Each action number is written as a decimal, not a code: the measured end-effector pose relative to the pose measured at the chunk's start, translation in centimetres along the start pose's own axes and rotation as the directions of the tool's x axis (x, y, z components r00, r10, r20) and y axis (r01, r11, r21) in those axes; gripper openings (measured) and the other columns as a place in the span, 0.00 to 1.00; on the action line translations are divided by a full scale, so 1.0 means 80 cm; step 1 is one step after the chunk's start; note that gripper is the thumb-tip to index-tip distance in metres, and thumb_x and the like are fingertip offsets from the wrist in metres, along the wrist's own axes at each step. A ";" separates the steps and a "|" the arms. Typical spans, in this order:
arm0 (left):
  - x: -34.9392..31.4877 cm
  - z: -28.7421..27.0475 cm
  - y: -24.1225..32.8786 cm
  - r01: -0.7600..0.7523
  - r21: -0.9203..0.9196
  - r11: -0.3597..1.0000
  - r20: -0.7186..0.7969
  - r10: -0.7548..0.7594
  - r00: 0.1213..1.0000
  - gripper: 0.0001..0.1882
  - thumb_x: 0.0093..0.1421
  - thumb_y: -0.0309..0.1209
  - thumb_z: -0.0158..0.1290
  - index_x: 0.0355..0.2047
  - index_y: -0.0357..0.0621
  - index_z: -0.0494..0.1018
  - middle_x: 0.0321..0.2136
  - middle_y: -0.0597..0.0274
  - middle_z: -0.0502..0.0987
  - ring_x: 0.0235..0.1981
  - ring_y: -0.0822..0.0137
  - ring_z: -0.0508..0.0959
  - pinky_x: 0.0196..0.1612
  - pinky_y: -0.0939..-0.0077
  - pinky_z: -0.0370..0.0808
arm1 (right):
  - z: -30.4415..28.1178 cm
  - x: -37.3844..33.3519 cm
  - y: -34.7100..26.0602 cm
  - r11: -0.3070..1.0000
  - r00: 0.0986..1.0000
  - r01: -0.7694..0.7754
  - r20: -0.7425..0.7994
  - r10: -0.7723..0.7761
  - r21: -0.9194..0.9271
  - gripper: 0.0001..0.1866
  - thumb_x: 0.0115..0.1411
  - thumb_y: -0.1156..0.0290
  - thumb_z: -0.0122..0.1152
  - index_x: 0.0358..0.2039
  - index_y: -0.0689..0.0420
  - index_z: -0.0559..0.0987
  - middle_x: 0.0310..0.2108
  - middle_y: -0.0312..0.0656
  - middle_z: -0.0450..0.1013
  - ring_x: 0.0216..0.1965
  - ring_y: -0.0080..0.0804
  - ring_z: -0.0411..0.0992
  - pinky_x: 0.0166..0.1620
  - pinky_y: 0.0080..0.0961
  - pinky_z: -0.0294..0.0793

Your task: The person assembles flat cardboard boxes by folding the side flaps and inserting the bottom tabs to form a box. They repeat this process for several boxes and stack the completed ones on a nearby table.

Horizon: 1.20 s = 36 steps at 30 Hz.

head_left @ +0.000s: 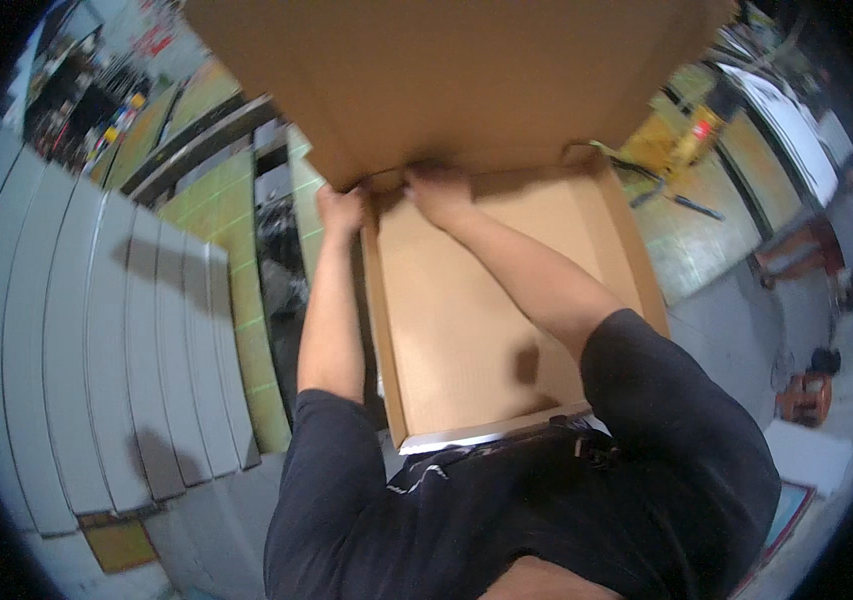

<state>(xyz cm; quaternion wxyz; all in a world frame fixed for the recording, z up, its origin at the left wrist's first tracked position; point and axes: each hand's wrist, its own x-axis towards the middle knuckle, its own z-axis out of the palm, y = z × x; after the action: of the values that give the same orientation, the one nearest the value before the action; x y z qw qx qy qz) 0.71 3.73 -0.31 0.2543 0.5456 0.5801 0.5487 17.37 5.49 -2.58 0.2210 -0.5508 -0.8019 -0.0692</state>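
A shallow brown cardboard box (486,310) lies in front of me, its near edge against my black shirt. Its large lid (466,80) stands raised at the far side. My left hand (343,208) is closed around the far left corner from outside. Inside the box, near that same corner, my right hand (438,195) grips the cardboard by the lid's fold, fingers curled and partly in shadow. My right forearm crosses above the box floor. A loose tab sticks up at the far right corner.
Long grey panels (96,320) lie side by side at the left. On the greenish bench right of the box are a yellow tool (691,145) and a dark-handled tool (696,207). A reddish-brown stool (804,398) stands on the floor at the far right.
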 end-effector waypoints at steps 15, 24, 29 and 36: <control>-0.002 -0.010 -0.021 -0.119 -0.023 0.993 0.002 0.119 0.993 0.12 0.47 0.15 0.48 0.33 0.33 0.74 0.33 0.61 0.79 0.36 0.69 0.76 0.40 0.76 0.71 | -0.159 -0.033 0.153 0.811 0.806 -0.582 0.095 0.585 -0.059 0.18 0.50 0.58 0.58 0.37 0.57 0.76 0.37 0.49 0.73 0.41 0.43 0.72 0.42 0.36 0.73; 0.003 0.000 -0.022 -0.084 -0.126 0.988 0.000 0.084 0.996 0.11 0.48 0.16 0.50 0.33 0.36 0.76 0.33 0.63 0.79 0.35 0.72 0.76 0.40 0.77 0.70 | -0.170 -0.056 0.252 0.563 0.534 -0.815 0.203 0.821 -0.134 0.32 0.48 0.48 0.61 0.48 0.58 0.72 0.48 0.43 0.71 0.50 0.37 0.70 0.49 0.32 0.71; 0.010 0.000 -0.049 -0.135 -0.158 0.978 -0.029 0.132 0.991 0.11 0.48 0.16 0.50 0.33 0.36 0.75 0.33 0.63 0.79 0.35 0.71 0.76 0.40 0.78 0.70 | -0.162 -0.044 0.248 0.548 0.522 -0.830 0.203 0.829 -0.103 0.36 0.45 0.44 0.62 0.50 0.55 0.71 0.48 0.45 0.71 0.50 0.38 0.70 0.49 0.33 0.71; 0.037 -0.004 -0.123 -0.151 -0.215 0.965 -0.017 0.151 0.988 0.13 0.48 0.15 0.46 0.34 0.35 0.74 0.30 0.64 0.78 0.33 0.72 0.75 0.38 0.78 0.70 | -0.120 -0.043 0.263 0.508 0.502 -0.725 -0.148 0.852 0.466 0.30 0.49 0.61 0.63 0.51 0.61 0.67 0.43 0.49 0.73 0.45 0.40 0.72 0.47 0.30 0.71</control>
<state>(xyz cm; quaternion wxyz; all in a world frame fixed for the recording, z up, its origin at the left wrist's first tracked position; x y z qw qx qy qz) -3.91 8.26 -8.34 0.2693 0.5572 0.4740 0.6264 40.28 7.24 1.68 0.4624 -0.7886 -0.3967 0.0830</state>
